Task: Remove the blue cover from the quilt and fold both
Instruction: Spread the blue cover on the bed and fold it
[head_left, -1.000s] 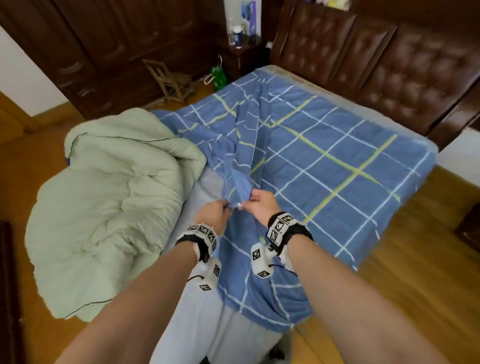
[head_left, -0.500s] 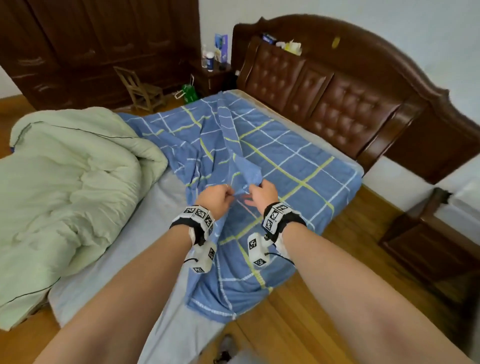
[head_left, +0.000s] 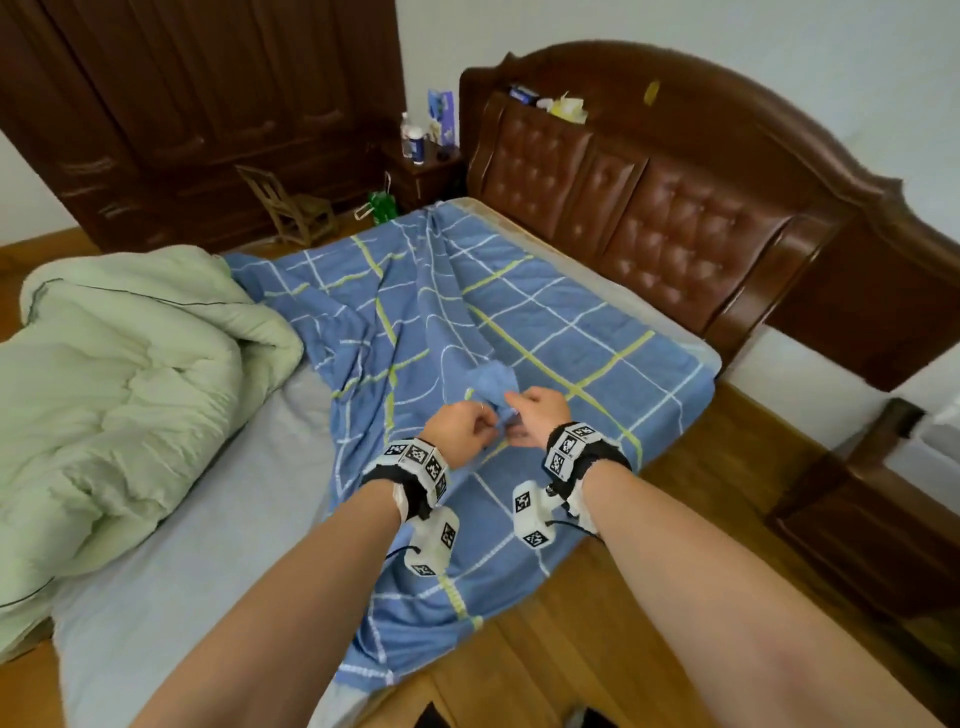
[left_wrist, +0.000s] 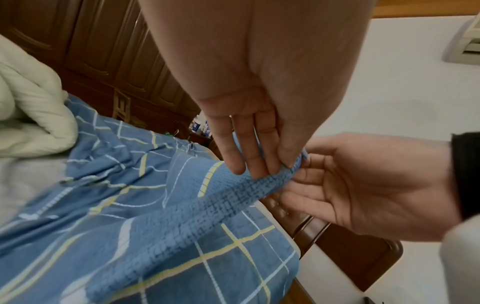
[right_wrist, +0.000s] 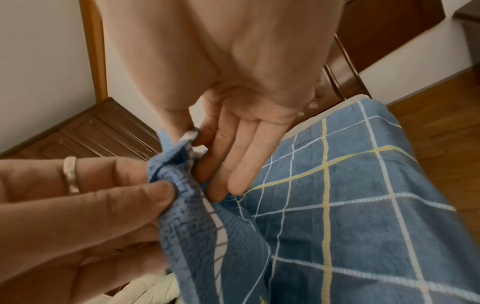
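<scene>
The blue checked cover (head_left: 545, 332) lies spread over the right half of the bed, its near end hanging over the edge. The pale green quilt (head_left: 119, 384) sits bunched on the left half, free of the cover. Both hands meet over the middle of the cover and lift a ridge of it. My left hand (head_left: 462, 428) pinches a bunched edge of the blue cover (left_wrist: 259, 185) between thumb and fingers. My right hand (head_left: 530, 415) pinches the same edge of the cover (right_wrist: 182, 185) just beside it.
A grey sheet (head_left: 208, 571) covers the mattress. The padded brown headboard (head_left: 649, 208) stands behind, a dark wardrobe (head_left: 208, 104) at the back left. A small wooden chair (head_left: 291, 208) and a nightstand (head_left: 426, 171) with bottles are beyond the bed. Wooden floor (head_left: 727, 467) lies to the right.
The head view has swung up and right, bringing the headboard into sight. Both hands stayed together on the cover's bunched edge, shifting slightly right over the bed.
</scene>
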